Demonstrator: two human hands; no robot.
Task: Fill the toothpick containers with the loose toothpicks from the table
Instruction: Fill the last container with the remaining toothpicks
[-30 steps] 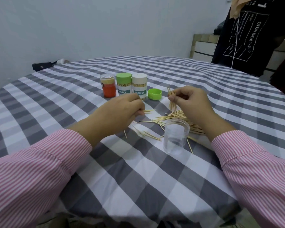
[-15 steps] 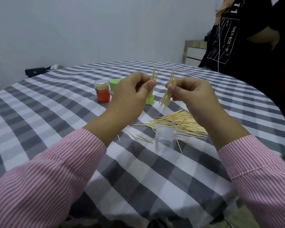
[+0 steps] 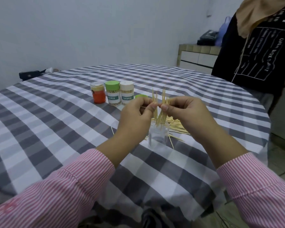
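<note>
Pinching upright toothpicks [image 3: 161, 111] — left hand [image 3: 135, 116], right hand [image 3: 186, 114] — above the clear container [image 3: 158, 135].

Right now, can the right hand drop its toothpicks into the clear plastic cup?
Probably yes. The right hand pinches its bundle of wooden toothpicks just above the clear plastic cup, whose open mouth looks unblocked.

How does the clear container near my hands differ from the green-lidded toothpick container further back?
The clear container is open, unlabelled and looks empty; the green-lidded container is capped, labelled TOOTHPICK and packed with toothpicks. The clear one stands under both hands, the green-lidded one in the back row. Both stand upright.
</note>
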